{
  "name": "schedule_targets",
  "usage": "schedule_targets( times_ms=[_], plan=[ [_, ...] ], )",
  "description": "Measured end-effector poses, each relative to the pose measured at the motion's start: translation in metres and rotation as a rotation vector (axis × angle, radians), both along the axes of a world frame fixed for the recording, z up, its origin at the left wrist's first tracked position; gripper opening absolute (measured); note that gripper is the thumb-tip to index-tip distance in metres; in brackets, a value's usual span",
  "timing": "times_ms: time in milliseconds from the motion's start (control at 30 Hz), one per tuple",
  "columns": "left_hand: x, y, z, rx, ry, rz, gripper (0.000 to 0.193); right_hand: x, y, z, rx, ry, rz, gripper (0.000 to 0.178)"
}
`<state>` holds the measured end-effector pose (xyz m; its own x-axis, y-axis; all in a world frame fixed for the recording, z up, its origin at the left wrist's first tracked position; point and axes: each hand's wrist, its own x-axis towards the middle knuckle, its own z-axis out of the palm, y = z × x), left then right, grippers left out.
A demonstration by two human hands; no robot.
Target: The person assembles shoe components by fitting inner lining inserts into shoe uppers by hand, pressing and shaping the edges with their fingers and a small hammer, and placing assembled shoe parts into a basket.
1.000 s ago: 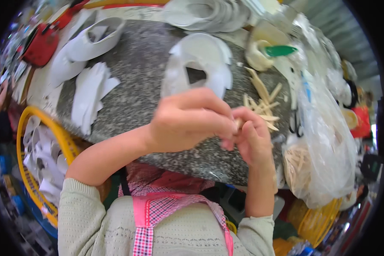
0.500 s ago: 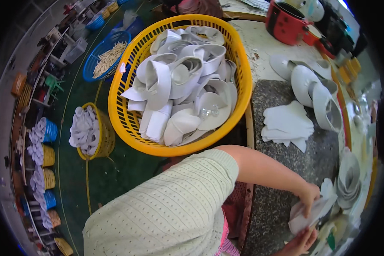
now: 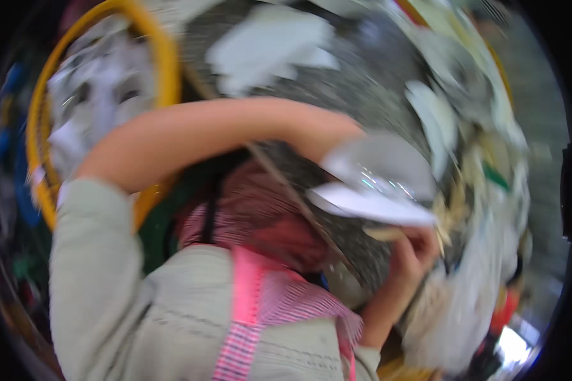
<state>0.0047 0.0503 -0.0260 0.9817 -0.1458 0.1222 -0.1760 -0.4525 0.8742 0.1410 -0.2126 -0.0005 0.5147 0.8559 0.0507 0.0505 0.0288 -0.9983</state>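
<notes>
Over the speckled grey stone table (image 3: 362, 95), in the head view, everything is smeared by motion blur and edges are hard to trust. The left hand (image 3: 321, 130) comes in across the middle on a bare forearm and closes on the upper side of a white, curved sheet piece (image 3: 375, 190); its fingers are hidden behind that piece, so only the grasp itself can be read. The right hand (image 3: 416, 244) rises from below and meets the piece's lower edge, fingers curled there, though whether it pinches the piece or one of the pale sticks (image 3: 451, 219) beside it cannot be told. More white pieces (image 3: 267, 47) lie blurred farther back on the table. At left, a yellow basket (image 3: 162, 70) holds a whitish heap, its lower rim cut off by the arm and pale sleeve (image 3: 95, 267).
</notes>
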Motion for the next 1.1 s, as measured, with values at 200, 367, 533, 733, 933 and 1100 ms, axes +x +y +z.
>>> schedule_targets(
  times_ms=[200,367,533,733,933,1100],
  plan=[
    [0.005,0.007,0.015,-0.146,0.285,-0.146,0.015,-0.031,0.047,0.003,-0.216,-0.894,-0.190,0.014],
    [0.006,-0.003,0.009,-0.186,0.289,-0.101,0.013,-0.024,0.049,0.006,-0.279,-0.997,-0.126,0.015],
    [-0.002,0.003,-0.001,0.131,-0.090,-0.129,0.028,-0.022,0.057,0.009,-0.318,-0.945,-0.082,0.015],
    [-0.005,0.006,-0.005,0.096,0.069,-0.098,0.040,-0.018,0.060,0.010,-0.359,-0.764,-0.058,0.016],
    [-0.006,0.002,0.000,0.098,0.200,-0.019,0.042,-0.017,0.058,0.007,-0.316,-0.702,-0.069,0.015],
    [-0.007,0.003,0.001,0.181,0.057,-0.047,0.038,-0.018,0.061,0.008,-0.360,-0.786,-0.058,0.016]
  ],
)
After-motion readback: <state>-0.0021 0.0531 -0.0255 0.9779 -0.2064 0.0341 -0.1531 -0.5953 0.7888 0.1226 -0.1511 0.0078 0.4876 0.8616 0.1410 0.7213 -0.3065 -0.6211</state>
